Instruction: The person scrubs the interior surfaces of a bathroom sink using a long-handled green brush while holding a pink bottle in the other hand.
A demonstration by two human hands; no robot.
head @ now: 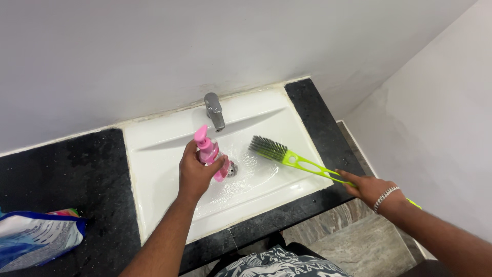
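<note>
My left hand (196,173) grips a pink spray bottle (209,150) and holds it tilted over the middle of a white sink (154,169), just in front of the drain (232,168). My right hand (370,188), with a silver bracelet at the wrist, holds the long handle of a lime-green brush (294,160). The brush's dark bristled head (267,147) rests in the right part of the basin, which is wet around the drain.
A chrome tap (214,110) stands at the back of the sink against the grey wall. Black speckled countertop (66,174) flanks the basin on both sides. A blue and white pouch (36,237) lies on the counter at the left. Tiled floor (359,241) shows below right.
</note>
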